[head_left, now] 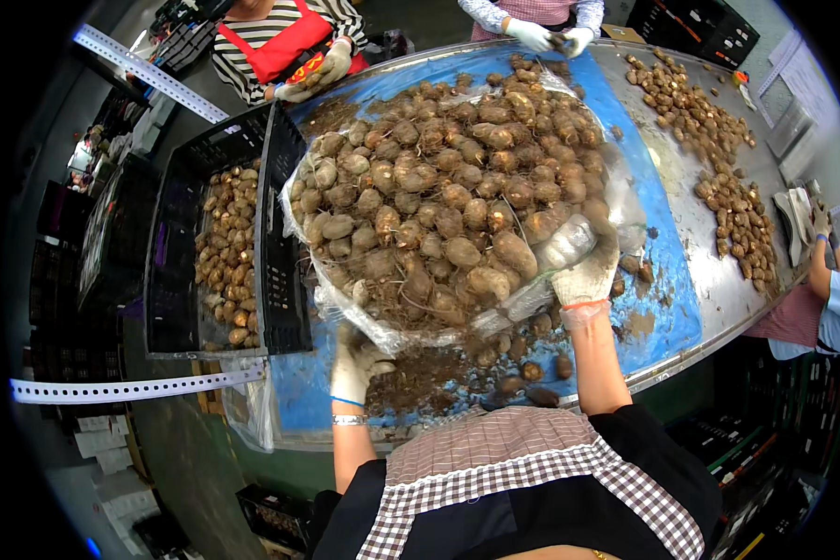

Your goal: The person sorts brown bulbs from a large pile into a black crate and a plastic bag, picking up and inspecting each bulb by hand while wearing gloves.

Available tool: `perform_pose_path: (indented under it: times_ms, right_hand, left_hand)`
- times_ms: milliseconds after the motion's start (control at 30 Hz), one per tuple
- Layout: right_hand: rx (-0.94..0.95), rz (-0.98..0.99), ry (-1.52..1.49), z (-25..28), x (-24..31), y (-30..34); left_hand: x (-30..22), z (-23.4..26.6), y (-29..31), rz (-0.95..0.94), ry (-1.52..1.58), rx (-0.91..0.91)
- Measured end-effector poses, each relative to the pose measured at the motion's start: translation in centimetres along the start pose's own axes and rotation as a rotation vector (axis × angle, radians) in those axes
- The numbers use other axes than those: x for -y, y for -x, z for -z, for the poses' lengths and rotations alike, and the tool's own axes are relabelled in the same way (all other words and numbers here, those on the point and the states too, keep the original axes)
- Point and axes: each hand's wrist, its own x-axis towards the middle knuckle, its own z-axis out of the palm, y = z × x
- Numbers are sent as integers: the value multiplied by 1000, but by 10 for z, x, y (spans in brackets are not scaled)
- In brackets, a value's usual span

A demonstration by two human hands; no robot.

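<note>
A big heap of brown, hairy taro corms (466, 191) lies in an opened clear plastic bag (382, 333) on the blue-covered table. My right hand (590, 271), in a dirty white glove, is closed on the bag's near right edge, its fingertips partly hidden by plastic and corms. At the near left edge is my left hand (352, 366), also gloved, with its fingers curled in at the plastic and partly hidden beneath it. Loose soil (415, 378) and a few stray corms (532, 371) lie between my forearms.
A black crate (284, 271) with cleaner corms (228, 257) stands at left, beside a perforated metal strip (140, 387). More corms (733, 201) lie on the metal table (672, 177) at right. Gloved co-workers' hands (550, 37) work across the table; another person (817, 299) is at far right.
</note>
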Motion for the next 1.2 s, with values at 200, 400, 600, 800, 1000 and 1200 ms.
perform_pose_path:
  times_ms: [200, 400, 600, 800, 1000, 1200]
  right_hand:
    - [4, -29, -9, -2, -2, -2]
    - [72, -8, -56, -13, -8, -17]
    - [214, -73, -149, -30, -2, -48]
    - [381, -71, -23, -38, 2, -84]
    - [444, -2, -24, -42, -1, -106]
    - [628, -38, 19, -52, -1, -127]
  left_hand:
    - [56, 16, -63, -31, 488, -111]
    - [60, -16, -53, -416, 166, -267]
    - [-5, -48, -35, -323, 401, -131]
    - [-57, -67, -49, -464, 495, -155]
    - [-78, -83, -55, -515, 577, -78]
    - [-78, -51, -75, -643, 606, 434]
